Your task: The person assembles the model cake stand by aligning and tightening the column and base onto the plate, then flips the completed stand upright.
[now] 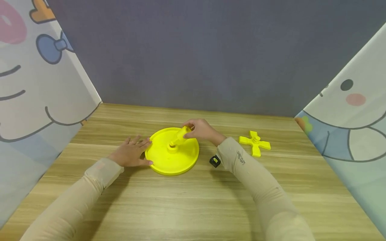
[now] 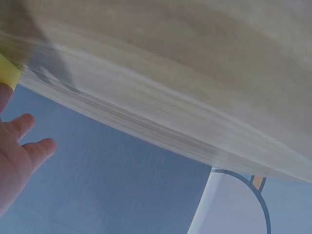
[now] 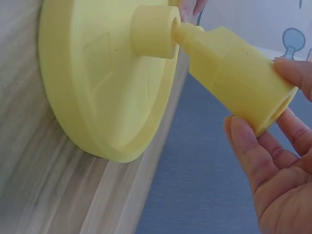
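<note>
A big round yellow plate with a raised rim [image 1: 188,157] lies flat on the light wooden table [image 1: 181,204]. A short yellow ring-shaped post [image 1: 172,150] stands up in its middle. The left hand [image 1: 130,154] is spread wide, its fingertips and thumb touching the plate's left edge without curling round it. The right hand [image 1: 201,130] pinches the wide end of a yellow tube with a thin tip [image 1: 181,134], with the thumb on one side and fingers on the other. The tube leans over the plate, thin end down at the post's mouth; it is hard to tell if the tip is inside the hole. To the right, a small black block with a yellow mark [image 1: 212,163] sits just beside the right sleeve [image 1: 256,180]. Farther right lies a flat yellow cross with a round knob [image 1: 255,142].
</note>
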`<state>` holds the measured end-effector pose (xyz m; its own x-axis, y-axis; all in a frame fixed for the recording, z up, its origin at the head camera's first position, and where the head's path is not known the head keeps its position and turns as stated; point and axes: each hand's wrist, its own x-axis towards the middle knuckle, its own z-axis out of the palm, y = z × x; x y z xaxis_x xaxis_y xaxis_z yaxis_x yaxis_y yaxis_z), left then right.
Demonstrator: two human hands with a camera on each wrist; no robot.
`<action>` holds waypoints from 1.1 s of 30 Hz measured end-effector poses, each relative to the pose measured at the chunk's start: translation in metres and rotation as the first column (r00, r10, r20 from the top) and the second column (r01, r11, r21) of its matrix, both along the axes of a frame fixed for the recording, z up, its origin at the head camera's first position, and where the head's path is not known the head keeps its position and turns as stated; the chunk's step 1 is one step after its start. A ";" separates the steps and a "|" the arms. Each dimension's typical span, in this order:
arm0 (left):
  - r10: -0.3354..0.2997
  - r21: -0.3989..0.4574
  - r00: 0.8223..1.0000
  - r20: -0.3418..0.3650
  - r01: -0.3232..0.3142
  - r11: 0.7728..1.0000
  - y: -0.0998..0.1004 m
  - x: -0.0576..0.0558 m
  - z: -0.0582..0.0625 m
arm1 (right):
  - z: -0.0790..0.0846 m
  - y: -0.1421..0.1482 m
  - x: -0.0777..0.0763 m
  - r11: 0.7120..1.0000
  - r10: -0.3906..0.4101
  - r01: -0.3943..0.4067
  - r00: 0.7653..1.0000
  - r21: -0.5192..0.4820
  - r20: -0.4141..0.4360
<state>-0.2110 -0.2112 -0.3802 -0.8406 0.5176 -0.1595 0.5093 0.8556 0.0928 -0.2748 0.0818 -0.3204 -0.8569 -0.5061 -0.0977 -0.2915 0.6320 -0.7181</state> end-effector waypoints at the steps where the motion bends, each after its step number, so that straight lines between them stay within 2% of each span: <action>1: 0.000 -0.002 1.000 0.000 0.000 1.000 0.001 0.000 0.001 | 0.000 0.000 0.000 1.000 -0.004 0.004 1.000 -0.007 -0.001; 14: 0.007 -0.012 1.000 0.016 -0.007 1.000 0.004 -0.001 0.003 | -0.007 -0.005 -0.004 0.995 0.004 -0.004 1.000 -0.097 0.001; 20: 0.018 -0.017 1.000 0.012 -0.018 1.000 0.003 -0.001 0.005 | -0.005 -0.013 -0.003 0.996 0.020 -0.021 1.000 -0.081 -0.017; 33: 0.021 -0.022 1.000 0.015 -0.021 1.000 0.002 -0.001 0.001 | -0.004 -0.034 0.003 0.990 0.139 -0.133 0.980 0.046 -0.142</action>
